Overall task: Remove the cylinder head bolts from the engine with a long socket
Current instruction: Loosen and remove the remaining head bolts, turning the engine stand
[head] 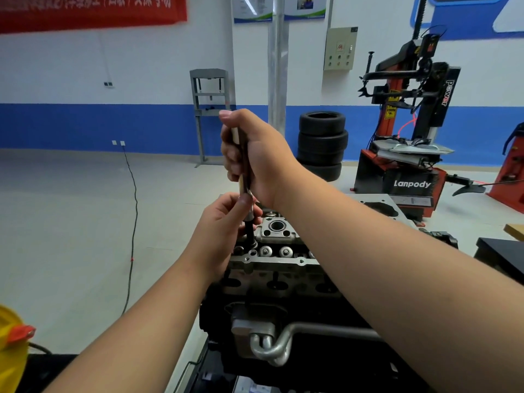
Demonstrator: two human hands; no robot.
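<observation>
Head view: the engine [272,279] sits low at centre, its cylinder head [279,245] uppermost. The left hand [224,222] pinches the long socket [250,231], which stands upright on a bolt at the head's left edge. Above, the right hand [252,154] wraps the tool handle [243,182]. The step appears to be loosening; next, the handle needs turning while the socket remains seated. Tyres [321,146] stand beyond.

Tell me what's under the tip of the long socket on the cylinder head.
The long socket stands upright in a recess of the cylinder head, left hand steadying it, right hand gripping the handle. The bolt beneath is covered by the socket.
</observation>
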